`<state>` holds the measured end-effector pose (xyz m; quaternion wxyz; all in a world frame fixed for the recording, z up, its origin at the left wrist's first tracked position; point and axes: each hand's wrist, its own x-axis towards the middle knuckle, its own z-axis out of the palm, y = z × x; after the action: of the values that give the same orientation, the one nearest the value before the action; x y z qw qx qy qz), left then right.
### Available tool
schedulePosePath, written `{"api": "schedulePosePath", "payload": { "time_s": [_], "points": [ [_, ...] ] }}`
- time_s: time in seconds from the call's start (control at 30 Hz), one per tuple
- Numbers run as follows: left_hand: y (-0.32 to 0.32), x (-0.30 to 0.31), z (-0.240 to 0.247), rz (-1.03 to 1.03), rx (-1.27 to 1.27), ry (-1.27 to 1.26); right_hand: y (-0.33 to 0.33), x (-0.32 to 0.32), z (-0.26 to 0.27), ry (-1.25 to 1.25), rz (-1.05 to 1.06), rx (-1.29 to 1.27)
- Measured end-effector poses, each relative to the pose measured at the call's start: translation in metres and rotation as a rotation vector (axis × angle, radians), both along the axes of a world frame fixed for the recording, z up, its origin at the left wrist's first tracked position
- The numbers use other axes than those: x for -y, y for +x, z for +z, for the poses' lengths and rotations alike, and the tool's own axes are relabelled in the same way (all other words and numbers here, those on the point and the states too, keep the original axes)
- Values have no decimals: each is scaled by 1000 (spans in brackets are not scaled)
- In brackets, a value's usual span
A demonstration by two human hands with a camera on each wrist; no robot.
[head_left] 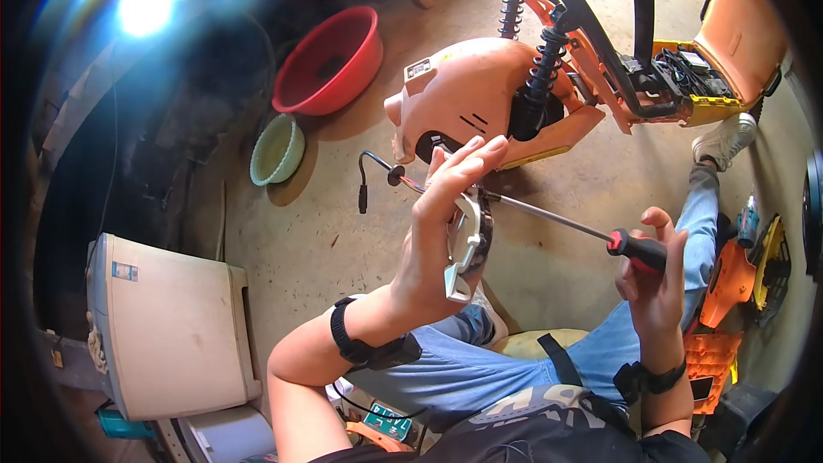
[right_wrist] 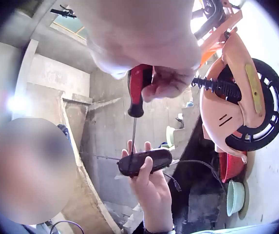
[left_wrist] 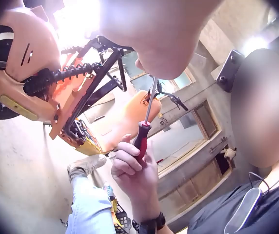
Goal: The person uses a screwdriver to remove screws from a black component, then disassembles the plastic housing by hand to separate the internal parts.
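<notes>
My left hand holds an oval plastic unit with a glossy black face and a pale, ribbed back. The thumb lies across the black face, with the other fingers behind it. A thin cable with a black plug trails from the unit. In my right hand is a screwdriver, gripped by its red and black handle. Its long metal shaft reaches across to the unit, with the tip right at its black face. The left wrist view shows the right fingers wrapped round the handle.
An orange electric scooter body with a black frame lies ahead. Red and pale green basins stand on the floor at left. A white box is nearer. Orange panels and a teal power tool lie at right.
</notes>
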<state>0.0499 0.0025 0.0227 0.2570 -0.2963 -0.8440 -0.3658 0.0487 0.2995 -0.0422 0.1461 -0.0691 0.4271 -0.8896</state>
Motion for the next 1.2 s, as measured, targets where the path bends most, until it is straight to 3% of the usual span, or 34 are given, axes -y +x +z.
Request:
{"api": "schedulePosePath", "payload": {
  "time_s": [0.07,0.13,0.37,0.43,0.57,0.63,0.87,0.93,1.07,1.13,1.2],
  "points": [
    [0,1,1,55,32,29,2,9,7,37,-57,31],
    [-2,1,1,57,27,45,3,15,11,115,-91,-117],
    [-1,3,2,52,13,8,4,2,4,154,-104,-84],
    [0,2,3,41,10,0,5,-7,0,11,16,70],
    [2,1,2,33,39,2,-3,-9,-6,-181,156,-6],
    [0,1,2,33,36,0,1,9,14,148,-75,-42],
    [1,2,3,12,44,-20,4,1,2,168,-174,-97],
    [2,1,5,-16,56,-36,3,-9,-4,-19,-31,113],
    [3,0,3,-17,56,-12,-1,-7,-3,-177,126,69],
    [4,1,5,14,70,0,2,14,9,97,-112,-115],
    [3,3,7,1,73,-10,3,15,7,97,-149,-131]
  ]
}}
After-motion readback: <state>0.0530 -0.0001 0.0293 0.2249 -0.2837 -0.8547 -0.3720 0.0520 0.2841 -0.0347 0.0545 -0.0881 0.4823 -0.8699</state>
